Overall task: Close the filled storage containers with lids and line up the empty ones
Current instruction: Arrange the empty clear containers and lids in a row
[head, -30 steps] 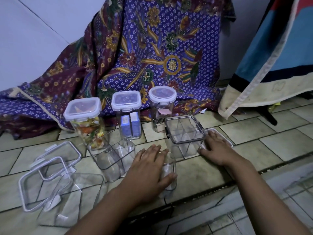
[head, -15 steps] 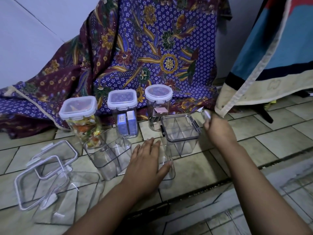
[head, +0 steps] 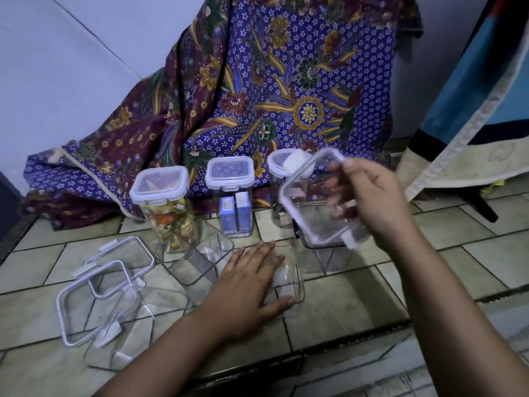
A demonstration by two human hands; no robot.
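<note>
Three lidded containers stand in a row by the cloth: one with colourful snacks (head: 164,207), one with blue boxes (head: 232,196), one round-lidded (head: 279,179). My right hand (head: 369,196) holds a clear square lid (head: 312,202) tilted in the air above an open divided container (head: 323,247). My left hand (head: 252,282) rests flat on a small empty container (head: 289,285) lying on the floor. Another empty container (head: 200,259) lies tipped to its left. Two loose lids (head: 94,285) and a further empty container (head: 123,333) lie at the left.
A patterned purple cloth (head: 272,96) drapes the wall behind the row. A blue and cream towel (head: 481,110) hangs at the right. The tiled floor (head: 429,233) drops at a step edge (head: 315,356) near me.
My right hand picked the lid up from the floor beside the divided container and raised it over that container. My left hand stayed on the small container.
</note>
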